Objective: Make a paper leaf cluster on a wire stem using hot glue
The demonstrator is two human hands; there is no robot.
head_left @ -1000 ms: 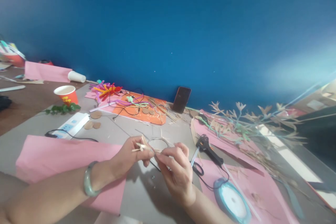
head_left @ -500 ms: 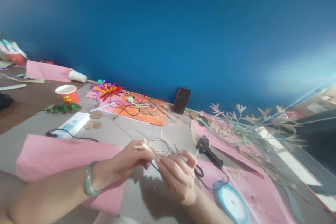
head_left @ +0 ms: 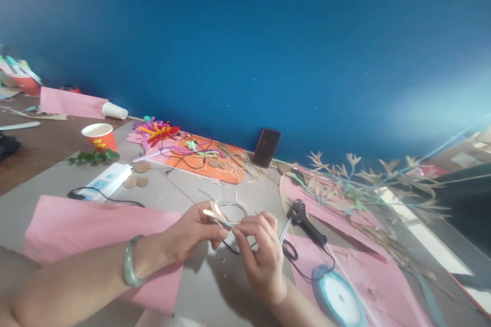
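My left hand (head_left: 195, 230), below a green bangle-free wrist edge, pinches a small sprig of pale dried leaves (head_left: 216, 211) between thumb and fingers. The sprig's leaves fan upward, and a bluish band shows at its base. My right hand (head_left: 261, 253) has thumb and forefinger closed at the sprig's lower end, close to the left fingertips. Just behind the fingers a thin round hoop (head_left: 240, 206) with stick-like ends shows partly; the hands hide the rest, and I cannot tell whether they grip it. A black glue gun (head_left: 310, 225) lies to the right of my right hand.
Pink paper (head_left: 95, 225) lies under my left forearm. A ribbon spool (head_left: 339, 296) sits at the right, near dried branches (head_left: 353, 189). Farther back are a phone (head_left: 266, 148) against the blue wall, a power strip (head_left: 105, 184), a paper cup (head_left: 100, 138) and colourful pipe cleaners (head_left: 157, 133).
My right hand has turned and its fingers have drawn together at the sprig's base. The sprig's leaves now show more openly above the left hand, which has hardly moved.
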